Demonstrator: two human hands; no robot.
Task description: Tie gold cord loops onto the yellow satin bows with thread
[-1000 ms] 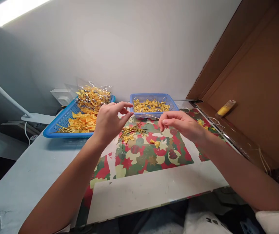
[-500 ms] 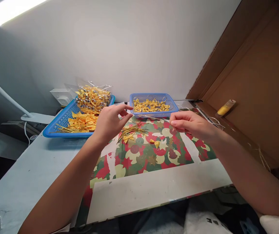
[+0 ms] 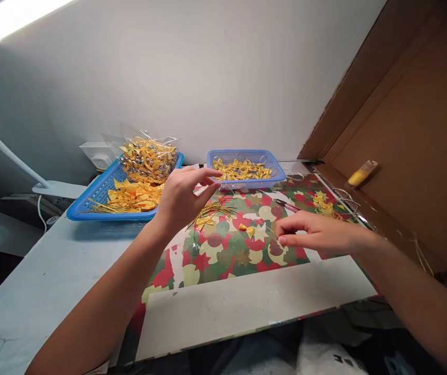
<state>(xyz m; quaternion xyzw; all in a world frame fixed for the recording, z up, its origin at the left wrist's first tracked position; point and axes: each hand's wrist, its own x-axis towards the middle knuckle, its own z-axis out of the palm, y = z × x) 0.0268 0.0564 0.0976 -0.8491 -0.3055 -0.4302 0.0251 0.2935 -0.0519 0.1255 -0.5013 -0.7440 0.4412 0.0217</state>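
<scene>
Yellow and glossy, one loose bow narrows mid-length; both hands curl, any grip unclear.

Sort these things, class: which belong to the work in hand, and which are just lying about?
Likely in the work:
Small yellow bow nearest the right hand
Thin, curved gold strands
Large blue perforated plastic basket of yellow pieces
Smaller lavender-blue perforated plastic basket

Probably just lying about:
Yellow cylinder with a pale end
Squarish white box

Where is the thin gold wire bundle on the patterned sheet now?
Near the head view's centre, the bundle lies just right of the left hand, in front of the smaller blue plastic basket.
</scene>
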